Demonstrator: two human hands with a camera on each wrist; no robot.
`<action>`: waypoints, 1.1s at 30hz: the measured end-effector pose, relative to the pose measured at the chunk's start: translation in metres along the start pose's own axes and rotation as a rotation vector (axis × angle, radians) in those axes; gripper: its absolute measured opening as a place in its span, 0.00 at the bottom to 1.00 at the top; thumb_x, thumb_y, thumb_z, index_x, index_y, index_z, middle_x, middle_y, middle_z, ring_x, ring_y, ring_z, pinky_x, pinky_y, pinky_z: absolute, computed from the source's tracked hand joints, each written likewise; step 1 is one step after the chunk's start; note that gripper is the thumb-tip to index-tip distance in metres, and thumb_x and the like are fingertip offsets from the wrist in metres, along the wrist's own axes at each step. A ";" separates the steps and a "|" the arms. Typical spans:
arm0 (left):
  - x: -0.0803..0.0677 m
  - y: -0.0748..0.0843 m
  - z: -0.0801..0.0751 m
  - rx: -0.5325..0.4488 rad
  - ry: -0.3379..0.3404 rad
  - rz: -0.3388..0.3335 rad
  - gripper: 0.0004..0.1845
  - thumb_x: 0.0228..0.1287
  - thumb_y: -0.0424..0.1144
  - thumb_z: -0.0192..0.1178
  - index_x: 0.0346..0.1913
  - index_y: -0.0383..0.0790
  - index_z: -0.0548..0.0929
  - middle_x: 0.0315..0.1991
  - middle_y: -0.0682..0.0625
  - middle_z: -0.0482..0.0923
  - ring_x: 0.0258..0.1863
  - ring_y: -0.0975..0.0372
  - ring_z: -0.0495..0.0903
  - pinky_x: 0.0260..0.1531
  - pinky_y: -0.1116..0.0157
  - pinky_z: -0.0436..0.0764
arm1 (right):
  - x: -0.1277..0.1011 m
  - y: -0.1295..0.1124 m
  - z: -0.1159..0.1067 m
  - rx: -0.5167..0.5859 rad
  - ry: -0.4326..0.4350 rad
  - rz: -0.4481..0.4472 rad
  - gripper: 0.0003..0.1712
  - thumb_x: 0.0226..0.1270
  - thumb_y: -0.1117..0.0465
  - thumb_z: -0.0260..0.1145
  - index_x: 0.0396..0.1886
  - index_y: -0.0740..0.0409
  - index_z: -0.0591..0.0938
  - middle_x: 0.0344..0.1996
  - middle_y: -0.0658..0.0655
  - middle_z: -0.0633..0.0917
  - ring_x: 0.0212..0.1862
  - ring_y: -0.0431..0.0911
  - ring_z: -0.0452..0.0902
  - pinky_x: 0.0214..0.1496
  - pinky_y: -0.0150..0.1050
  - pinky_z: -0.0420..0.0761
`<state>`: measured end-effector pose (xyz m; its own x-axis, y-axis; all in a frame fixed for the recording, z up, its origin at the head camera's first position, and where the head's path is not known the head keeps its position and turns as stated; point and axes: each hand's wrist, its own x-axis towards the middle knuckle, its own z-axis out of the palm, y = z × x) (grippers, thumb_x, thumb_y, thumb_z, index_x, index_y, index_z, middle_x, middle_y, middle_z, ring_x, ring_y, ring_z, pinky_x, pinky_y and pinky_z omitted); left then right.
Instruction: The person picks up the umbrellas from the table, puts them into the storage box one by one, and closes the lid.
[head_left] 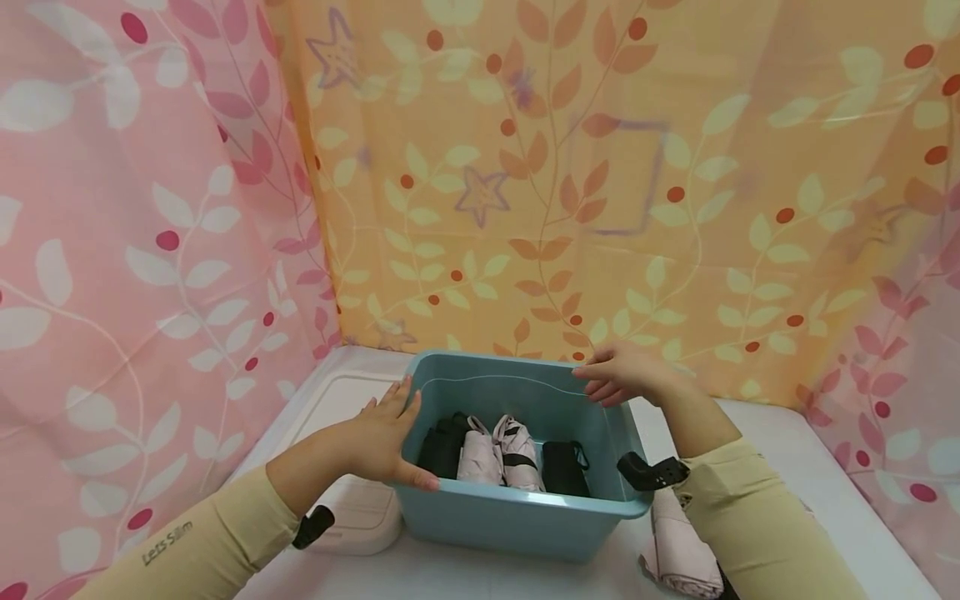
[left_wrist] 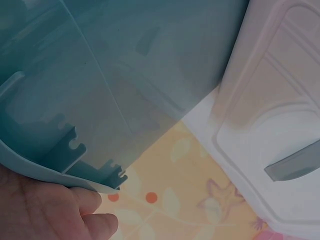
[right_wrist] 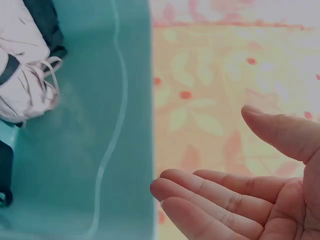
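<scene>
A blue-grey plastic bin (head_left: 510, 521) stands in front of me. Inside lie a black folded umbrella (head_left: 442, 446), a pale pink one (head_left: 480, 457), another pale pink folded umbrella with a black strap (head_left: 519, 454), and a black pouch-like bundle (head_left: 565, 468) with a wrist loop. My left hand (head_left: 375, 442) rests at the bin's left rim, fingers spread and straight, thumb along the front edge. Over the back right corner hovers my right hand (head_left: 622, 372), holding nothing; its fingers look extended and the palm bare in the right wrist view.
On the left lies a white plastic lid or box (head_left: 363, 517), with a grey handle (left_wrist: 295, 162) in the left wrist view. A rolled pale pink bundle (head_left: 682, 550) lies right of the bin, partly under my right forearm. Patterned curtains (head_left: 525, 167) enclose the white table (head_left: 465, 575).
</scene>
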<state>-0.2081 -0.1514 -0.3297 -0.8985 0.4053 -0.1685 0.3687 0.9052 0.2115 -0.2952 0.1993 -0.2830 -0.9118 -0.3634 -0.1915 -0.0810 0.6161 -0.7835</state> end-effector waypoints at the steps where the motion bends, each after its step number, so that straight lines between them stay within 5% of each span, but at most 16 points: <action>1: 0.000 0.000 0.000 0.000 0.000 0.000 0.68 0.34 0.79 0.53 0.71 0.33 0.43 0.71 0.38 0.28 0.70 0.47 0.30 0.63 0.43 0.43 | -0.003 0.001 -0.004 0.003 0.003 -0.010 0.27 0.61 0.51 0.64 0.46 0.71 0.76 0.34 0.63 0.84 0.37 0.52 0.83 0.38 0.45 0.81; 18: -0.004 -0.008 0.000 0.010 0.000 -0.012 0.69 0.35 0.79 0.52 0.71 0.33 0.43 0.71 0.37 0.27 0.70 0.47 0.30 0.63 0.42 0.42 | -0.060 0.053 -0.058 -0.011 0.045 0.012 0.29 0.64 0.50 0.60 0.51 0.73 0.72 0.40 0.63 0.82 0.42 0.52 0.81 0.44 0.46 0.79; 26: -0.014 -0.012 -0.003 -0.013 0.002 -0.018 0.68 0.37 0.77 0.54 0.70 0.31 0.43 0.71 0.36 0.28 0.69 0.45 0.30 0.62 0.41 0.43 | -0.071 0.114 -0.069 0.034 0.034 0.098 0.31 0.66 0.51 0.58 0.51 0.78 0.69 0.37 0.60 0.82 0.41 0.51 0.80 0.45 0.46 0.79; 33: -0.007 -0.011 0.001 -0.022 0.005 -0.001 0.68 0.36 0.78 0.53 0.71 0.33 0.41 0.71 0.38 0.26 0.70 0.47 0.29 0.63 0.42 0.42 | -0.094 0.170 -0.083 -0.002 0.069 0.239 0.32 0.65 0.50 0.59 0.48 0.80 0.71 0.37 0.62 0.83 0.41 0.55 0.81 0.45 0.49 0.79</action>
<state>-0.2053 -0.1639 -0.3322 -0.8999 0.4041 -0.1640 0.3628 0.9023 0.2328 -0.2569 0.3956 -0.3494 -0.9303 -0.1590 -0.3306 0.1394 0.6804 -0.7195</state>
